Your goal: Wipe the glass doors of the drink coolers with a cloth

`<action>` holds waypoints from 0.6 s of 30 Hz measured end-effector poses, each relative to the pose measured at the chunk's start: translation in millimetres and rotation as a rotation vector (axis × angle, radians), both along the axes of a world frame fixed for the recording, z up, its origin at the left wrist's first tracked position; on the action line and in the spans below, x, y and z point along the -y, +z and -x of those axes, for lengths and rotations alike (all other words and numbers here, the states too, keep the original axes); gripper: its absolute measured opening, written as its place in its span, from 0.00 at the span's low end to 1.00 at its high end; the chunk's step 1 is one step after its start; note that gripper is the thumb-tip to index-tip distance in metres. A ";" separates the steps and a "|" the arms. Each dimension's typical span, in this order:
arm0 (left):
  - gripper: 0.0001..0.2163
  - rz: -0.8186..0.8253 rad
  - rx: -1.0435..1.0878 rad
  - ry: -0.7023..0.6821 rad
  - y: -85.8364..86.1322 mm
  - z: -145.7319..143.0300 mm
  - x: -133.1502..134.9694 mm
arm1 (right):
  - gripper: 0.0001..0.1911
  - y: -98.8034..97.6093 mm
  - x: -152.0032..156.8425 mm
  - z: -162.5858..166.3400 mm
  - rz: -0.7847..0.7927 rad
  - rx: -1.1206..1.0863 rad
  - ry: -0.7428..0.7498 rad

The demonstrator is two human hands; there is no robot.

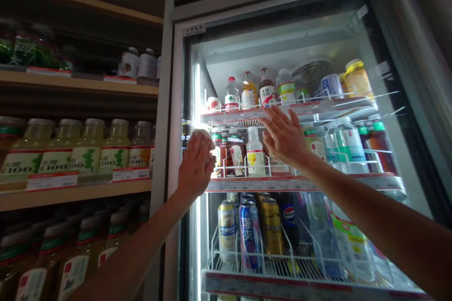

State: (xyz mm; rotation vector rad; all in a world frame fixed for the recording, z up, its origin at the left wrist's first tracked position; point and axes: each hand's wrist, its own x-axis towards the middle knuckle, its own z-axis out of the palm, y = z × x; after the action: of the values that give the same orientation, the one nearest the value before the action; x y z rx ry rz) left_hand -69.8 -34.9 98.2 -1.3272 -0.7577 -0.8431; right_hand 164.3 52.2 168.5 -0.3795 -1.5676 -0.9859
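Observation:
In front of a lit drinks fridge, both my arms reach up toward its glass front [282, 42]. My left hand [195, 167] is closed on a crumpled white cloth [203, 134], near the bright strip at the fridge's left side. The cloth is mostly covered by my fingers, so whether it is fabric or paper is unclear. My right hand [285, 137] is open and holds nothing, its fingers spread before the upper shelf edge [243, 115]. Whether its fingertips touch the glass I cannot tell. Behind it stand bottles, among them a clear one with a yellow-fruit label [254, 153].
Inside the fridge, wire racks carry several bottles and cans, including a blue can [250, 235] and a gold can [271, 226]. To the left, past the grey frame [160, 117], wooden shelves [106, 197] hold rows of juice bottles [115, 146] with price labels.

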 end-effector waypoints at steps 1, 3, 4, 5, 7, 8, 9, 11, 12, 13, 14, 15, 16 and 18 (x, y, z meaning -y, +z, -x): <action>0.28 -0.037 0.083 -0.019 -1.1 -2.8 -1.2 | 0.18 -0.6 -0.4 0.1 -0.019 0.005 0.006; 0.27 0.027 0.011 -0.031 -14.7 -14.2 -3.9 | 0.18 -1.5 -1.3 0.0 -0.043 -0.001 0.016; 0.27 0.111 -0.132 -0.023 -23.6 -20.3 -5.0 | 0.18 -1.9 -1.5 -0.2 -0.046 -0.006 0.020; 0.27 0.202 -0.287 -0.008 -30.5 -24.6 -5.6 | 0.18 -2.1 -1.7 -0.4 -0.042 -0.010 0.021; 0.26 0.310 -0.466 0.012 -30.6 -24.3 -5.5 | 0.18 -2.2 -1.6 -1.1 -0.032 -0.016 0.020; 0.25 0.299 -0.449 0.011 -22.6 -20.1 -5.2 | 0.18 -2.1 -1.4 -1.5 -0.027 -0.014 0.020; 0.25 0.243 -0.351 0.004 -11.0 -14.6 -5.3 | 0.18 -2.0 -1.1 -1.8 -0.022 -0.014 0.023; 0.25 0.047 -0.044 -0.028 12.5 -6.6 -7.1 | 0.18 -1.7 -0.1 -2.5 -0.009 -0.017 0.039; 0.25 -0.031 0.066 -0.042 19.1 -6.9 -8.8 | 0.18 -1.4 0.6 -2.7 0.000 -0.019 0.053; 0.26 -0.061 0.111 -0.048 20.4 -10.8 -10.8 | 0.19 -1.2 1.5 -3.0 0.006 -0.025 0.070; 0.26 -0.031 0.072 -0.045 16.7 -17.5 -12.6 | 0.19 -0.9 2.4 -3.4 0.010 -0.034 0.090; 0.26 0.043 -0.048 -0.038 9.5 -25.6 -13.8 | 0.19 -0.7 3.4 -4.1 0.011 -0.043 0.108; 0.26 0.137 -0.215 -0.025 1.3 -33.4 -14.5 | 0.19 -0.7 4.2 -5.0 0.010 -0.053 0.124; 0.25 0.279 -0.477 -0.002 -8.3 -42.2 -13.9 | 0.19 -1.6 4.9 -8.3 0.012 -0.073 0.139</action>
State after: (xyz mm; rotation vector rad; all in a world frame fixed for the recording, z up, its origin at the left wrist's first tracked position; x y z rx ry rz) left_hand -27.6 -21.0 90.0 -1.6962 -0.5045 -0.3996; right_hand 172.5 47.3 166.9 -0.3075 -1.5133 -0.8467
